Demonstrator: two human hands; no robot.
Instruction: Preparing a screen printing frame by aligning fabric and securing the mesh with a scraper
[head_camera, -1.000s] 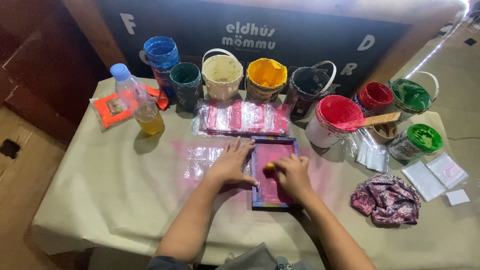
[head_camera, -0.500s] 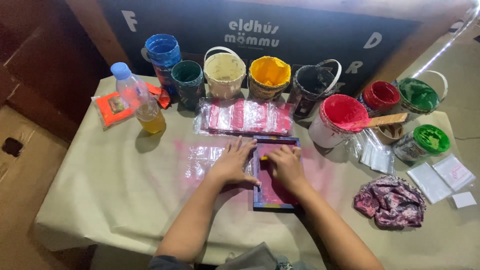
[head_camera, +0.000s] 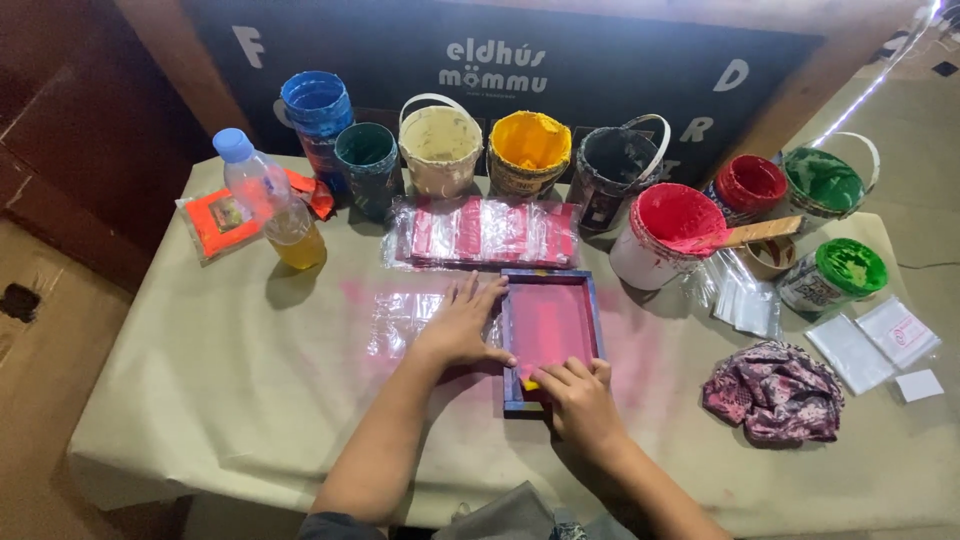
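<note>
A small printing frame (head_camera: 548, 280) with a pink-stained screen lies flat on the covered table (head_camera: 200, 400). My left hand (head_camera: 462, 328) presses flat, fingers spread, on the frame's left edge and on the clear plastic sheet (head_camera: 400, 315) beside it. At the frame's near end my right hand (head_camera: 582, 400) is closed around a small yellow scraper (head_camera: 530, 383), whose tip rests on the screen. Most of the scraper is hidden under my fingers.
Several open paint buckets line the back: blue (head_camera: 318, 105), teal, cream, yellow (head_camera: 528, 145), black, red (head_camera: 668, 228) with a wooden stick (head_camera: 762, 232), and green. Pink prints in plastic sleeves (head_camera: 490, 232) lie behind the frame. A bottle (head_camera: 275, 205) stands left, a patterned rag (head_camera: 775, 392) right.
My right hand has drawn the scraper from the middle of the screen toward me, to the frame's near end. My left hand has stayed on the left edge.
</note>
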